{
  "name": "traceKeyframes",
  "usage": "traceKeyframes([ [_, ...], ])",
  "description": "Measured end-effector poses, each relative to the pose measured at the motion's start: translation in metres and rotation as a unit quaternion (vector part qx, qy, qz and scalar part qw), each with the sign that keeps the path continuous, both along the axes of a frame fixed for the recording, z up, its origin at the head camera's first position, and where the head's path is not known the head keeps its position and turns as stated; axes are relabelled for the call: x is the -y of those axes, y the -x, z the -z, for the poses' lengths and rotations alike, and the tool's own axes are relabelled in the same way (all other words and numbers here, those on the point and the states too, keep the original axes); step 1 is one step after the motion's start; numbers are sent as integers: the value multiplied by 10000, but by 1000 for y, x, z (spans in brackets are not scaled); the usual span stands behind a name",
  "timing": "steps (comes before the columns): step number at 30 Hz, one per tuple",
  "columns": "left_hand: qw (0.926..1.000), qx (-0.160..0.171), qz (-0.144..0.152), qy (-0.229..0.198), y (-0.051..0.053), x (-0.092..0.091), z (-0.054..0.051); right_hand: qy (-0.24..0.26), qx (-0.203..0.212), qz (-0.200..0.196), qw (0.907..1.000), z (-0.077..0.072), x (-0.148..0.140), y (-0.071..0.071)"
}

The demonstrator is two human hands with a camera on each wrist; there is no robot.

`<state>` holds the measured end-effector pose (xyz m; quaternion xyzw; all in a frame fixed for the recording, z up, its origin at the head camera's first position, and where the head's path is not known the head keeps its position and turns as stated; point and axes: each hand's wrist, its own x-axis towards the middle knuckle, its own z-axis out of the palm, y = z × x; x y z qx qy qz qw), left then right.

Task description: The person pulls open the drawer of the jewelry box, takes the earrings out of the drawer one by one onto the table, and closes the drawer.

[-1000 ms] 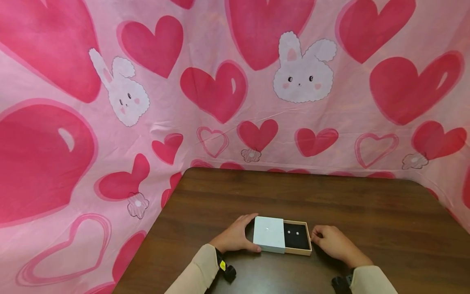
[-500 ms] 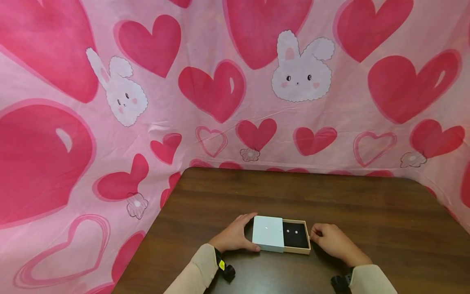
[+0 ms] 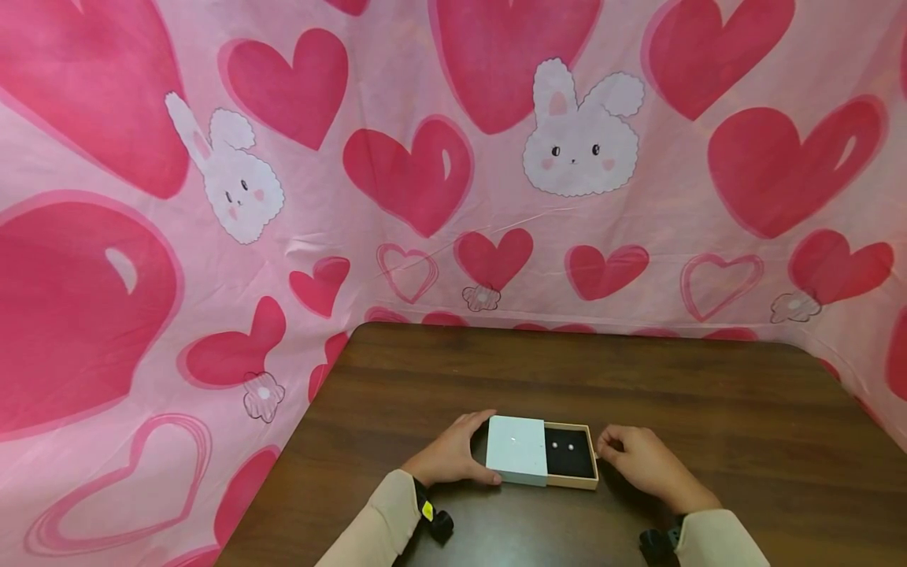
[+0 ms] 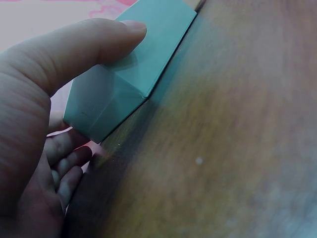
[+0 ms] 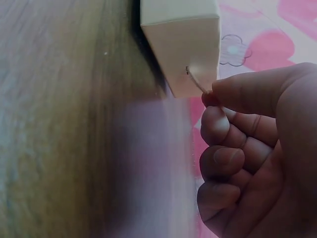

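A pale blue box sleeve [image 3: 516,449] lies on the table with its cream tray [image 3: 571,482] slid partly out to the right. Two small white studs sit on the tray's black insert [image 3: 569,463]. My left hand [image 3: 451,455] grips the sleeve's left end, thumb on the near side [image 4: 158,44] and fingers at the far side. At the tray's right end my right hand [image 3: 646,465] pinches a thin cord [image 5: 197,82] between thumb and forefinger, the other fingers curled. The cord comes out of a hole in the tray's end wall [image 5: 181,47].
The brown wooden table [image 3: 567,370] reaches back to a pink cloth backdrop [image 3: 496,189] with red hearts and white rabbit heads. Dark wrist cameras are strapped at both cuffs.
My right hand has shifted slightly up and its grasp at the tray's end looks a little different. The box and my left hand hold nearly the same place.
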<state>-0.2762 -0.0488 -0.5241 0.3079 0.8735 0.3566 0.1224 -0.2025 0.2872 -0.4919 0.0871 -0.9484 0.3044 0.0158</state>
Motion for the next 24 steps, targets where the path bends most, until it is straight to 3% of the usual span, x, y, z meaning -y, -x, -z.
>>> traceKeyframes([
  [7, 10000, 27, -13, 41, -1, 0, -2, 126, 45, 19, 9999, -4, 2, -1],
  [24, 10000, -14, 39, -13, 0, -1, -2, 191, -387, -245, 9988, -10, 8, 2],
])
